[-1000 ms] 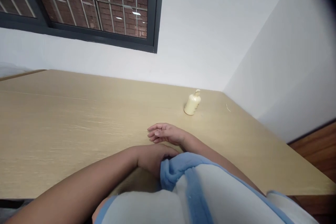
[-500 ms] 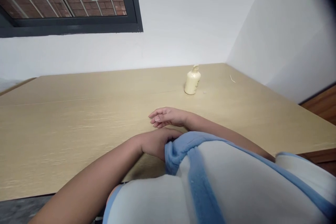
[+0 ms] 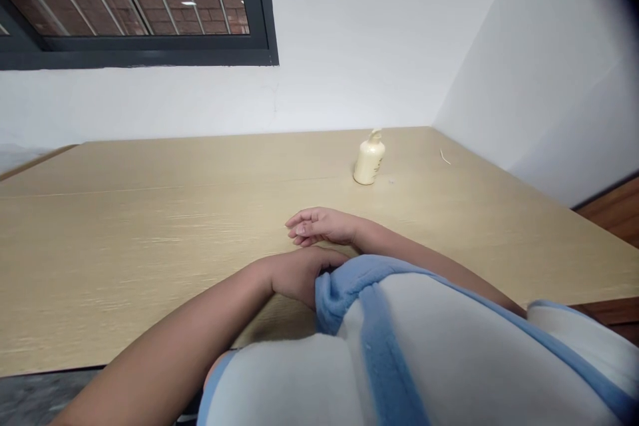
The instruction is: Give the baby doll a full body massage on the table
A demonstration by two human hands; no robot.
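My right hand (image 3: 322, 225) rests on the pale wooden tabletop (image 3: 150, 253), palm turned inward and fingers loosely bent and a little apart, with nothing in it. Just nearer to me lies my left hand (image 3: 299, 273); its fingers go out of sight behind the blue edge of the white and blue garment (image 3: 424, 326) I wear. Whether those fingers grip anything is hidden. Beyond the right hand a cream pump bottle (image 3: 368, 161) with small dark lettering stands upright, touched by neither hand.
A thin white strip (image 3: 444, 157) lies on the table at the far right. White walls (image 3: 349, 33) meet behind the tabletop. A dark-framed window (image 3: 164, 50) with bars is at upper left. Brown wood (image 3: 616, 210) shows past the right edge.
The view has tilted and shifted slightly, so the window and bottle sit a little lower and further right. Both hands keep the same pose, and the bottle stands in its place.
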